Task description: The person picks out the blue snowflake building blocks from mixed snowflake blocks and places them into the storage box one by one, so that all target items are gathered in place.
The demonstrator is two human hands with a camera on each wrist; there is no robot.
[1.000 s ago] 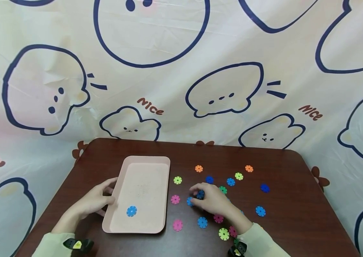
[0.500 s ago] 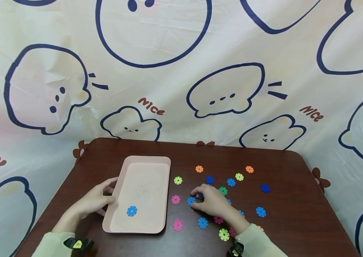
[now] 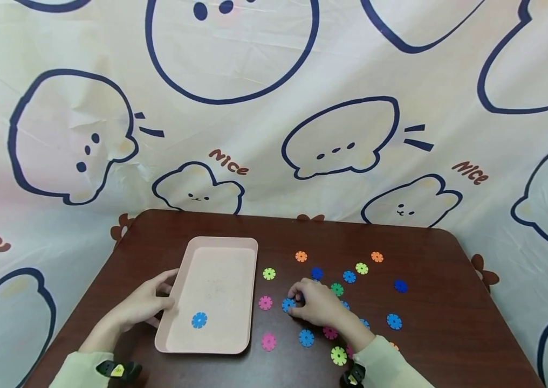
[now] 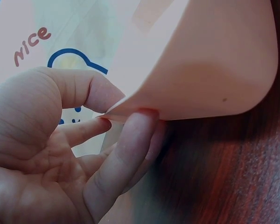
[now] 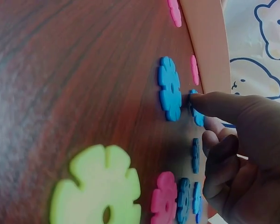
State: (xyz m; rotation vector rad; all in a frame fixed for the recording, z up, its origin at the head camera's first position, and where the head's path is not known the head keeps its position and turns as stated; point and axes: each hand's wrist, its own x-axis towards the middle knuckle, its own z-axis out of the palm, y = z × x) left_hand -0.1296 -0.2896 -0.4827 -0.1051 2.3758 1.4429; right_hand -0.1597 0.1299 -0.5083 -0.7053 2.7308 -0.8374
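Note:
My left hand [image 3: 145, 302] grips the left edge of a pale pink tray [image 3: 216, 347]; in the left wrist view the thumb and fingers pinch its rim [image 4: 144, 88]. One blue snowflake disc [image 3: 199, 320], flat and notched, lies inside the tray. To the tray's right, my right hand [image 3: 320, 303] is low over the table. Its thumb and index finger pinch the edge of another blue snowflake disc [image 3: 287, 305], also visible at the thumb tip in the right wrist view as a blue disc [image 5: 196, 109]. The remaining fingers are curled, and the palm hides some discs beneath.
Loose discs surround the right hand on the brown table [image 3: 449, 323]: pink [image 3: 268, 341], yellow-green [image 3: 338, 355], orange [image 3: 301, 256], green [image 3: 336, 289] and dark blue [image 3: 400, 285] ones among them. A patterned cloth [image 3: 264, 134] hangs behind the table.
My right hand has shifted slightly, its fingertips closing in on the blue disc. A darker blue disc seen between the fingers earlier is now hidden. The left hand and tray stay put.

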